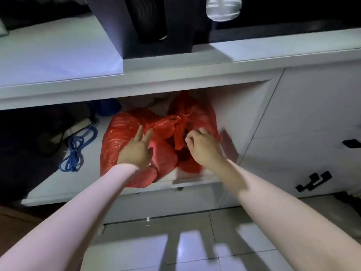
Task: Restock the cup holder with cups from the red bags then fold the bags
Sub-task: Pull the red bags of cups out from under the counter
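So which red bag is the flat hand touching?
The left red bag, nearer the blue cord. The left hand lies flat on it; the right hand curls at the other red bag.

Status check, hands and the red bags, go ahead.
Left hand flat on left red bag, fingers straight. Right hand fingers curled at right red bag; grip unclear. Both bags tied, in cabinet shelf. Blue cord beside, clear.

We see two red bags of glossy, crinkled plastic lying side by side: the left red bag (115, 141), bulging, under our left hand (136, 148), and the right red bag (193, 112), its knotted top beside our right hand (203, 146).
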Demonstrator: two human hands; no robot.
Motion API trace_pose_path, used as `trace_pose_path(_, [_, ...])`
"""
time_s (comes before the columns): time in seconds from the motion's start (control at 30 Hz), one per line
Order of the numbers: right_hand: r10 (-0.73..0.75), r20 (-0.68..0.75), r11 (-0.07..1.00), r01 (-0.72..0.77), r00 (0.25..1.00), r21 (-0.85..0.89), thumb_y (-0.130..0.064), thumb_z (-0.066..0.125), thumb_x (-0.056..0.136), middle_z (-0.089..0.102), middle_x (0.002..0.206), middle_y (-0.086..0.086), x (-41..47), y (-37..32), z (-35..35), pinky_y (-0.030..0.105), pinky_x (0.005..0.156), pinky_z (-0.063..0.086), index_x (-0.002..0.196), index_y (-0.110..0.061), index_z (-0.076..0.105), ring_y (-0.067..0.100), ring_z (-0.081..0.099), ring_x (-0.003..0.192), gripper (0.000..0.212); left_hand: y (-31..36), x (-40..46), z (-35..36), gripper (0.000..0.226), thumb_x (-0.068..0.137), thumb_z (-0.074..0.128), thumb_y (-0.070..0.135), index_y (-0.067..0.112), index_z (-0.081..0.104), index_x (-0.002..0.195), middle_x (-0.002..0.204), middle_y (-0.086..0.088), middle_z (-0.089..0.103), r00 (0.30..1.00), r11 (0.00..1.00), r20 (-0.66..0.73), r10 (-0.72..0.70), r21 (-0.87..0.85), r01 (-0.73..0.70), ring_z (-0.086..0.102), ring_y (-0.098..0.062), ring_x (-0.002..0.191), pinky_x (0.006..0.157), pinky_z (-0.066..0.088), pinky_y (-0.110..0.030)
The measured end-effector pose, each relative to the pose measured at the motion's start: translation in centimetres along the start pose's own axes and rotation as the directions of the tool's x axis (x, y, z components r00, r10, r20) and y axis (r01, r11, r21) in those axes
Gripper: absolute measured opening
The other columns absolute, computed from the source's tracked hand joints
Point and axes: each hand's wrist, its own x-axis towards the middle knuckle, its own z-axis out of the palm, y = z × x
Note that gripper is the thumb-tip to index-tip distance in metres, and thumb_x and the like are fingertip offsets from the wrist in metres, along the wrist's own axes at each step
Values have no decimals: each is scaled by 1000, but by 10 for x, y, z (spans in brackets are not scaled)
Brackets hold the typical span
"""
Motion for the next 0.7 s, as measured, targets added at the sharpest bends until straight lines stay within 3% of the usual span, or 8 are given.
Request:
trace_pose_path(0.1, [-62, -209, 990, 33, 976, -138, -34, 51, 95, 56, 112, 10, 25, 5, 18, 37, 88, 42, 109, -12, 58, 29, 50, 108, 27, -4, 31, 17, 65, 96, 46, 21, 25, 13, 152, 161, -10, -4, 981, 997, -192, -20, 74, 35, 25, -38, 141, 112, 28, -48])
trace_pose_path(0.23, [-83, -224, 976, 33, 971, -216, -38, 57, 91, 50, 127, 9, 62, 8, 37, 38, 92, 42, 128, -18, 50, 29, 42, 122, 42, -5, 65, 38, 70, 96, 42, 39, 37, -2, 151, 159, -8, -18, 991, 966, -107, -82, 236, 106, -16, -33, 145, 113, -8, -58])
trace_pose_path(0.3, [-50, -106, 981, 30, 993, -190, -38, 56, 92, 30, 150, 9, 79, 9, 46, 45, 106, 35, 146, -28, 29, 34, 22, 140, 61, -8, 71, 45, 72, 95, 43, 43, 43, -5, 149, 159, -8, -18, 988, 964, -12, -155, 217, 154, -13, -36, 145, 112, -4, -60])
trace_pose_path(0.37, [10, 98, 983, 8, 995, -184, -29, 56, 91, -4, 161, 2, 93, 8, 55, 53, 112, 27, 150, -43, 4, 38, -2, 146, 80, -12, 66, 52, 71, 94, 43, 31, 44, 0, 149, 160, -12, -7, 982, 958, 38, -184, 229, 171, 3, -40, 144, 114, 12, -56])
trace_pose_path(0.43, [80, 240, 969, -19, 967, -248, -22, 59, 87, -19, 160, -1, 98, 9, 61, 51, 110, 32, 147, -51, -2, 42, 5, 144, 90, -17, 55, 55, 68, 95, 38, 22, 41, 4, 151, 158, -14, 7, 983, 946, 58, -173, 287, 150, 15, -40, 139, 111, 23, -50])
trace_pose_path(0.5, [123, 289, 948, -27, 949, -316, -23, 60, 86, -13, 160, 4, 91, 13, 60, 47, 109, 35, 148, -48, 12, 43, 20, 138, 82, -19, 43, 54, 63, 96, 35, 19, 37, 10, 151, 153, -15, 17, 986, 926, 73, -150, 359, 115, 22, -40, 135, 109, 26, -49])
trace_pose_path(0.6, [86, 218, 942, -8, 972, -337, -16, 52, 90, 17, 149, 14, 74, 16, 50, 44, 102, 42, 136, -31, 44, 43, 42, 123, 49, -19, 32, 44, 49, 98, 33, 17, 27, 32, 145, 139, -17, 31, 994, 930, 20, -111, 354, 97, 35, -41, 124, 103, 33, -49])
trace_pose_path(0.7, [85, 245, 947, -2, 966, -321, -9, 46, 92, 30, 136, 17, 54, 9, 36, 43, 91, 46, 131, -25, 46, 42, 53, 110, 42, -16, 24, 25, 41, 96, 35, 8, 18, 48, 133, 125, -18, 41, 994, 957, -36, -100, 269, 106, 47, -42, 110, 96, 39, -50])
